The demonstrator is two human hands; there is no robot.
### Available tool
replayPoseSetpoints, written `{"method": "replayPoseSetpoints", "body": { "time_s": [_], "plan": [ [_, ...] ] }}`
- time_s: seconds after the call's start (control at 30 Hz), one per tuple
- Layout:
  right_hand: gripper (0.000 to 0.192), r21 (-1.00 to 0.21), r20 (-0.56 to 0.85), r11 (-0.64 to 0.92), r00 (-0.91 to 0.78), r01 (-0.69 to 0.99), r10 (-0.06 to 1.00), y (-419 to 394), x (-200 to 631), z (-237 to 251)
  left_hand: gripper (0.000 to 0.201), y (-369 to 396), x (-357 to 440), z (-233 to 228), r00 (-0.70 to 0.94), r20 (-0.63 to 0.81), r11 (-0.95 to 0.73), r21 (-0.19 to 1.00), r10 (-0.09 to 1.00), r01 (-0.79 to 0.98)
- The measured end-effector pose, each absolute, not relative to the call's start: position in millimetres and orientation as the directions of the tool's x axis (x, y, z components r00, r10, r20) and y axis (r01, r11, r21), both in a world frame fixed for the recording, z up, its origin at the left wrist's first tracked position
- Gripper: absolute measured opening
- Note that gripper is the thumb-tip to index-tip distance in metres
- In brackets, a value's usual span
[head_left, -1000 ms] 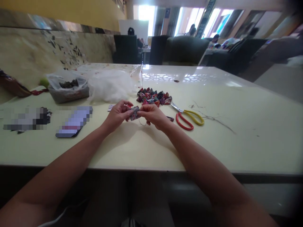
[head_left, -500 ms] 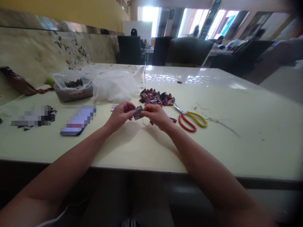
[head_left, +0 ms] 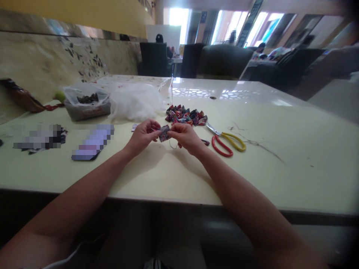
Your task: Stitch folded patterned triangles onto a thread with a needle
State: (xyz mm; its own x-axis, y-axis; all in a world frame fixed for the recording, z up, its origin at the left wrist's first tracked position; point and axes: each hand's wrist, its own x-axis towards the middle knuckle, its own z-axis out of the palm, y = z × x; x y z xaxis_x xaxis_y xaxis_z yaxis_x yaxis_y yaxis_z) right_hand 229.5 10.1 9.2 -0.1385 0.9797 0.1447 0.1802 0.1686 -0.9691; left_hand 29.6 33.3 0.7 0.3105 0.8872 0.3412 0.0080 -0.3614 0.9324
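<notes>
Head view shows the left hand (head_left: pixel 143 135) and the right hand (head_left: pixel 185 137) pinching one small patterned fabric piece (head_left: pixel 164 133) between their fingertips, left fingers on its left edge, right fingers on its right, so it spans the gap between them just above the cream table (head_left: pixel 280 179), equally near to both. Just beyond the fingers lies a heap of similar fabric pieces (head_left: pixel 186 115), with red-and-yellow scissors (head_left: pixel 228 142) near the right hand. Farther left sit white stuffing (head_left: pixel 136 101) and a bagged container (head_left: pixel 86 104); dark chairs (head_left: pixel 221 59) stand beyond.
</notes>
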Motion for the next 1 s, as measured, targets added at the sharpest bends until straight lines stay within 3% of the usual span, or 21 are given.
{"method": "replayPoseSetpoints", "body": {
  "time_s": [1.0],
  "plan": [
    [0.017,-0.941,0.239,0.263,-0.134,0.213,0.962,13.9,230.4,3.9,0.034,32.1,28.8,1.3,0.317,0.283,-0.325,0.942,0.905,0.087]
  ]
}}
